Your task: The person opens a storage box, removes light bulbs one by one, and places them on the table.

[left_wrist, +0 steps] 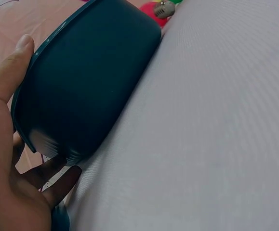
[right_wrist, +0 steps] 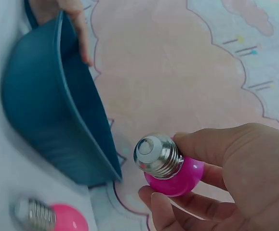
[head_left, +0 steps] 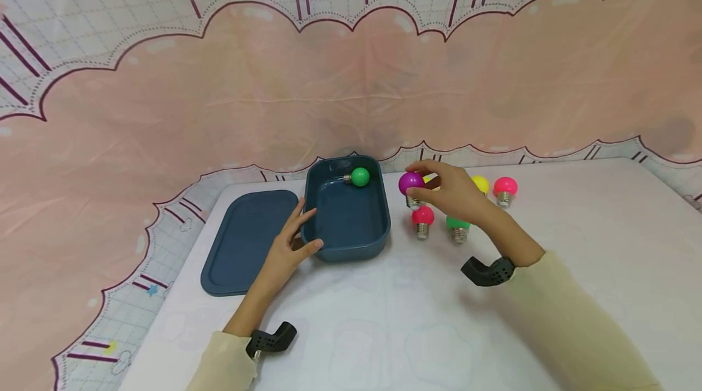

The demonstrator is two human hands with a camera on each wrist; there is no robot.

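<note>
A dark blue rectangular box point(head_left: 345, 251) stands on the table, with a green bulb point(head_left: 359, 176) lying inside at its far end. My left hand point(head_left: 289, 237) rests against the box's left side, its fingers spread and fairly straight at the rim; in the left wrist view the thumb lies by the rim and other fingers touch low on the wall. Right of the box, my right hand point(head_left: 452, 187) pinches a purple light bulb point(head_left: 411, 183) between thumb and fingers, its metal base point(right_wrist: 156, 155) pointing away from the palm.
A flat blue lid point(head_left: 247, 239) lies left of the box. Near the right hand are a pink bulb point(head_left: 423, 215), a green bulb point(head_left: 457, 222), a yellow bulb point(head_left: 480, 184) and another pink bulb point(head_left: 505, 186). A patterned cloth point(head_left: 351, 86) hangs behind the table.
</note>
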